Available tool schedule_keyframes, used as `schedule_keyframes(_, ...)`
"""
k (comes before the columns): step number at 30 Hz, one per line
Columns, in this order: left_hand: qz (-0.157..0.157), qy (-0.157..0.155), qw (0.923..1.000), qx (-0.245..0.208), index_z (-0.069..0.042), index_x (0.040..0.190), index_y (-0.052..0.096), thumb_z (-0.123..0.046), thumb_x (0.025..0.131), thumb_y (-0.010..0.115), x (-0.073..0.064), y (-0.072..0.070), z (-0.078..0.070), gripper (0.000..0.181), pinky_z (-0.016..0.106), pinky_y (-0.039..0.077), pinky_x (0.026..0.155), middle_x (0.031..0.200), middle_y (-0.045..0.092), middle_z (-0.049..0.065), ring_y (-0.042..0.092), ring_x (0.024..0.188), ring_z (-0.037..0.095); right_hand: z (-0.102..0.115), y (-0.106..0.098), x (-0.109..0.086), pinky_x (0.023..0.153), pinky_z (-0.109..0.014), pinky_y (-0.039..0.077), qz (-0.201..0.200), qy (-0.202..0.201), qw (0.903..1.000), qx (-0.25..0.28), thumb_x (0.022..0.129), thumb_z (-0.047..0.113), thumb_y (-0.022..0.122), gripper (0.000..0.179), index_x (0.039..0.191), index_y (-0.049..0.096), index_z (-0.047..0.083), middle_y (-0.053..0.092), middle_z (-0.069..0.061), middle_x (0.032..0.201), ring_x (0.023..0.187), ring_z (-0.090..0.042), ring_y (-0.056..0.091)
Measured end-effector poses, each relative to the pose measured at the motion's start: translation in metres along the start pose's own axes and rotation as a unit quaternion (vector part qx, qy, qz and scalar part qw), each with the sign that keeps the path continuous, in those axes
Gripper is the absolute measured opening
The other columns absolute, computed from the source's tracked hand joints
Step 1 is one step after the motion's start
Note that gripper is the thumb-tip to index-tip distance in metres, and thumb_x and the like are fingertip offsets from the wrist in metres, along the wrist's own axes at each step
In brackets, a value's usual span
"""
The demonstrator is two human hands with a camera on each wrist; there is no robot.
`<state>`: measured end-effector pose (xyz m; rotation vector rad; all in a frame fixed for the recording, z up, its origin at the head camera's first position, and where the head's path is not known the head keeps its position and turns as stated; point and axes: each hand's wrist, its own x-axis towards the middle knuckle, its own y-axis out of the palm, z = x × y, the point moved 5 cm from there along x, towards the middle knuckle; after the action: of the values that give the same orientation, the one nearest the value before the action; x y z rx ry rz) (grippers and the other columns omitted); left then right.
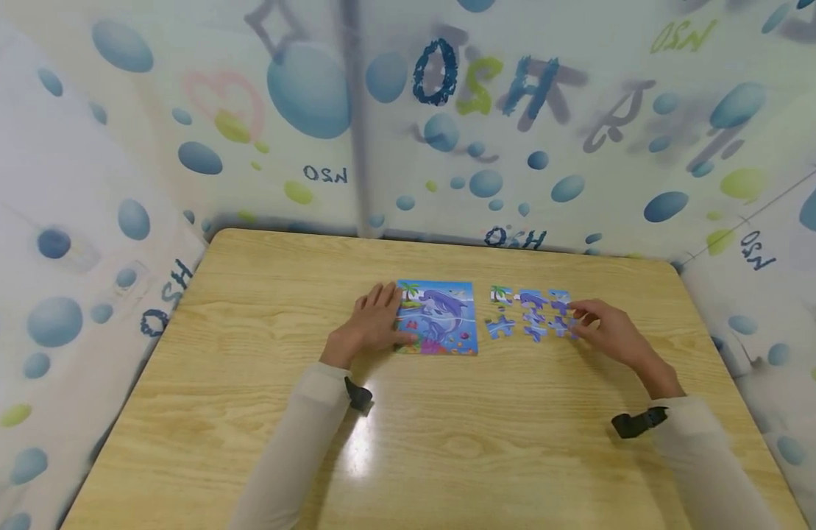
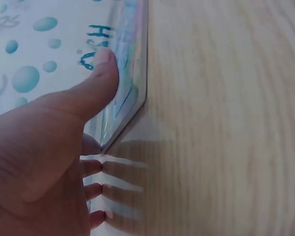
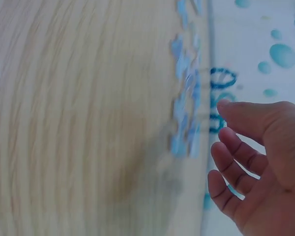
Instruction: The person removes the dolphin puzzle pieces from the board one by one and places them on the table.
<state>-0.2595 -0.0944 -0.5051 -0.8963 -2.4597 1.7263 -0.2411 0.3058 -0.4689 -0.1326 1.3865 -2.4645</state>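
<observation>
A square dolphin picture board (image 1: 447, 313) lies flat on the table. My left hand (image 1: 374, 322) rests at its left side, fingers extended. The left wrist view shows the thumb (image 2: 105, 69) over the board near a corner and the other fingertips along the edge. Right of the board, several loose jigsaw pieces (image 1: 500, 327) lie spaced out in two rows, some with dolphin parts. Beside the rightmost pieces (image 1: 560, 324) is my right hand (image 1: 609, 333), its fingers loosely bent. In the right wrist view, nothing shows between the visible fingers of that hand (image 3: 265, 157).
The wooden table (image 1: 447, 434) has a light grain and rounded back corners. Behind it and at both sides hang pale sheets (image 1: 441, 191) printed with blue and green bubbles. A dark wrist camera (image 1: 639, 422) sits on each sleeve cuff.
</observation>
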Motion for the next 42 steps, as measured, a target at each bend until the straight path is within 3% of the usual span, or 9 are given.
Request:
schedule_keyframes(4, -0.018, 0.000, 0.9996, -0.020, -0.003, 0.159, 0.010, -0.057, 0.095, 0.056, 0.000, -0.005, 0.001, 0.095, 0.059, 0.014, 0.118, 0.166, 0.007, 0.016, 0.004, 0.152, 0.039, 0.016, 0.002, 0.004, 0.064, -0.028, 0.050, -0.017, -0.019, 0.9996, 0.010, 0.095, 0.005, 0.064, 0.041, 0.132, 0.056, -0.008, 0.061, -0.025, 0.115, 0.092, -0.032, 0.061)
schedule_keyframes(9, -0.086, -0.002, 0.9963, -0.005, -0.005, 0.152, 0.037, -0.044, 0.102, 0.051, 0.003, -0.013, 0.002, 0.065, 0.059, 0.032, 0.111, 0.152, 0.042, 0.017, 0.037, 0.141, 0.038, 0.036, 0.012, 0.010, 0.066, -0.027, 0.049, -0.020, -0.038, 0.9988, 0.024, 0.095, 0.005, 0.064, 0.038, 0.131, 0.059, -0.007, 0.064, -0.021, 0.112, 0.089, -0.026, 0.061)
schedule_keyframes(12, -0.098, 0.003, 0.9951, 0.009, -0.008, 0.146, 0.049, -0.043, 0.100, 0.056, 0.005, -0.014, 0.002, 0.058, 0.057, 0.038, 0.107, 0.146, 0.049, 0.016, 0.044, 0.135, 0.037, 0.047, 0.019, 0.015, 0.067, -0.027, 0.049, -0.015, -0.055, 0.9980, 0.028, 0.095, 0.006, 0.065, 0.037, 0.129, 0.060, -0.006, 0.065, -0.017, 0.106, 0.086, -0.023, 0.061)
schedule_keyframes(18, -0.026, 0.023, 0.9994, 0.000, -0.013, 0.150, 0.042, -0.053, 0.086, 0.072, 0.004, -0.005, 0.000, 0.081, 0.057, 0.026, 0.114, 0.160, 0.028, 0.013, 0.025, 0.146, 0.037, 0.072, 0.037, 0.026, 0.064, -0.028, 0.050, -0.001, -0.099, 0.9941, 0.044, 0.093, 0.002, 0.066, 0.034, 0.126, 0.063, -0.007, 0.067, -0.012, 0.098, 0.082, -0.021, 0.063)
schedule_keyframes(22, -0.004, 0.026, 0.9996, -0.007, -0.012, 0.156, 0.030, -0.053, 0.080, 0.078, 0.000, -0.003, -0.002, 0.099, 0.056, 0.020, 0.117, 0.162, 0.020, 0.014, 0.016, 0.148, 0.037, 0.089, 0.048, 0.033, 0.065, -0.029, 0.050, 0.011, -0.110, 0.9922, 0.057, 0.093, 0.002, 0.065, 0.032, 0.124, 0.064, -0.006, 0.068, -0.011, 0.097, 0.083, -0.021, 0.064)
schedule_keyframes(28, 0.003, 0.019, 0.9998, 0.004, -0.009, 0.159, 0.019, -0.054, 0.079, 0.078, -0.003, -0.002, -0.002, 0.109, 0.055, 0.019, 0.117, 0.161, 0.018, 0.015, 0.015, 0.148, 0.038, 0.116, 0.066, 0.042, 0.069, -0.033, 0.051, 0.042, -0.107, 0.9909, 0.071, 0.095, 0.006, 0.064, 0.031, 0.125, 0.064, -0.004, 0.066, -0.009, 0.100, 0.088, -0.022, 0.064)
schedule_keyframes(35, 0.013, 0.011, 0.9998, -0.002, -0.004, 0.157, 0.019, -0.055, 0.079, 0.078, -0.004, -0.002, -0.003, 0.110, 0.058, 0.015, 0.119, 0.165, 0.006, 0.018, 0.009, 0.151, 0.040, 0.143, 0.094, 0.055, 0.079, -0.039, 0.054, 0.075, -0.111, 0.9895, 0.055, 0.095, 0.011, 0.067, 0.032, 0.124, 0.064, -0.001, 0.066, -0.013, 0.110, 0.091, -0.022, 0.065)
schedule_keyframes(42, 0.005, 0.015, 0.9997, 0.017, -0.005, 0.156, 0.021, -0.060, 0.077, 0.077, -0.001, -0.002, -0.003, 0.111, 0.058, 0.019, 0.118, 0.165, 0.009, 0.019, 0.011, 0.151, 0.039, 0.165, 0.118, 0.069, 0.078, -0.036, 0.052, 0.096, -0.114, 0.9887, 0.019, 0.092, 0.021, 0.072, 0.040, 0.128, 0.064, 0.004, 0.066, -0.008, 0.112, 0.088, -0.017, 0.060)
